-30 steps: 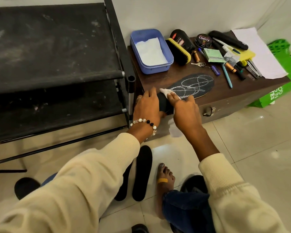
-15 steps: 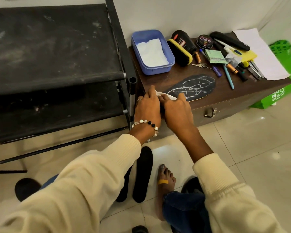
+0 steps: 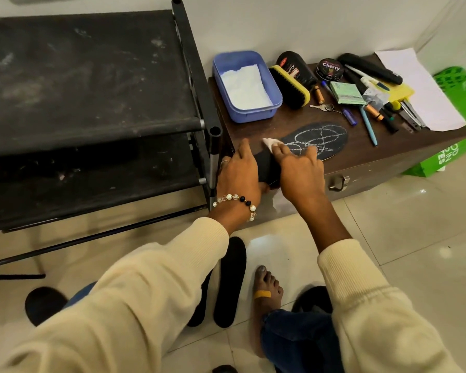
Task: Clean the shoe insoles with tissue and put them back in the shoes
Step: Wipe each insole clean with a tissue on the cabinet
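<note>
Insole (image 3: 316,140), black and scrawled with white chalk-like lines, lies flat on the brown bench (image 3: 293,122), its heel end hanging just past the near edge, which lets both hands work it from the front. The left hand (image 3: 238,175) sits on that heel end, fingers laid forward and pressing down; it seems to be there to pin the insole so it does not slide under the rubbing. Just right of that hold, the right hand (image 3: 299,170) presses a small wad of white tissue (image 3: 271,143) onto the insole's middle, palm down, wrist low, fingers spread forward over the marked surface, the tissue peeking out past the index finger. How the tissue is gripped is partly hidden, though it looks pinched under the fingertips rather than merely pushed. Beyond the grip, toward the wall, a blue tub (image 3: 246,86) holding more white tissue stands within easy reach, presumably as the supply. Farther right of the wiping hand a shoe brush (image 3: 289,88) and a polish tin (image 3: 331,69) lie among pens and keys. Below the hands, on the floor, two more dark insoles (image 3: 229,281) wait side by side. Most of the chalky scrawl ahead of the tissue is not yet wiped.
</note>
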The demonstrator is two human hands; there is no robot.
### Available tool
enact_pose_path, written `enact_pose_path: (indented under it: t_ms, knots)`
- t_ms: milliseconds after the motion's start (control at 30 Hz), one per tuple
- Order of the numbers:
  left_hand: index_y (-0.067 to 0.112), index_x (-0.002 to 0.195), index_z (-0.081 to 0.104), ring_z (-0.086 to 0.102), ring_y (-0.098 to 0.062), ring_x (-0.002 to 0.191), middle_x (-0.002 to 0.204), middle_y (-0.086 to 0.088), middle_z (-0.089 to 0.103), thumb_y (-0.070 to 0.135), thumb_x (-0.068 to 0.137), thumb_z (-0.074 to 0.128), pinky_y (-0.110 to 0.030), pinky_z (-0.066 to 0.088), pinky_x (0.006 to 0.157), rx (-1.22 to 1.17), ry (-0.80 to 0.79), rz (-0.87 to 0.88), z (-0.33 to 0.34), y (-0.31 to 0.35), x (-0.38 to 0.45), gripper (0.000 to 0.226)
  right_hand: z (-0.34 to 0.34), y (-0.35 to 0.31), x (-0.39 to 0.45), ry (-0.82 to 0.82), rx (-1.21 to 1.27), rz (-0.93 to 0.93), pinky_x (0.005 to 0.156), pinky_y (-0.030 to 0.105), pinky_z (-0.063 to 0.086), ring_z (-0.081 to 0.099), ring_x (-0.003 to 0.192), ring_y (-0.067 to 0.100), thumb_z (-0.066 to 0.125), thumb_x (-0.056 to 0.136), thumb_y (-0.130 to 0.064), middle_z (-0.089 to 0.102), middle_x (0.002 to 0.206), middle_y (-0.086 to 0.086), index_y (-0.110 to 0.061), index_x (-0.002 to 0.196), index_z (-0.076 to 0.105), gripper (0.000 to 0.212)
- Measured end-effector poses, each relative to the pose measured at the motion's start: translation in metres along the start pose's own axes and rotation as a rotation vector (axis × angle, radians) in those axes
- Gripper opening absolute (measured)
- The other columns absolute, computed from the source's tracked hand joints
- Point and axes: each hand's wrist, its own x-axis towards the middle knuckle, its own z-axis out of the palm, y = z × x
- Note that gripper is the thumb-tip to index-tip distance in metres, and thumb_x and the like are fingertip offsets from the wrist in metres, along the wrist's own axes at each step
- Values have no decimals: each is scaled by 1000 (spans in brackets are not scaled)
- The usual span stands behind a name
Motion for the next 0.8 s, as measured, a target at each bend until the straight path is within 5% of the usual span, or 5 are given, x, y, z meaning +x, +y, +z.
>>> enact_pose_path:
  t_ms: [167,333,467,633,800]
  knots:
    - [10,148,18,46,-35,124,136,-15,50,16,92,59,-41,43,96,19,85,26,4,-2,2,69,2,-24,-7,-14,-8,-120,92,41,36,27,128,34,38,100,-15,51,136,-5,-23,143,37,44]
    - [12,146,19,45,-33,123,136,-13,50,23,77,78,-42,45,97,12,23,1,2,0,1,92,-1,-6,0,-26,-15,-30,95,41,35,21,135,37,43,97,-11,40,148,-3,-23,151,21,59]
    - [11,148,18,46,-35,123,135,-14,51,17,91,62,-41,44,96,25,74,13,5,-1,2,72,-1,-20,-7,-25,-11,-104,92,41,35,26,130,35,39,99,-13,48,139,-4,-22,145,34,47]
    - [11,147,18,44,-34,125,136,-13,50,22,78,77,-42,44,98,-18,22,-10,2,0,1,92,-3,-5,-5,-48,-2,-49,96,41,35,22,133,37,41,97,-10,40,148,-5,-26,150,23,58]
    - [10,147,19,46,-35,123,134,-15,52,19,89,64,-41,43,97,0,70,6,4,-1,2,74,-5,-15,-22,-71,-6,-179,99,42,34,26,131,34,35,101,-13,49,137,3,-24,148,31,49]
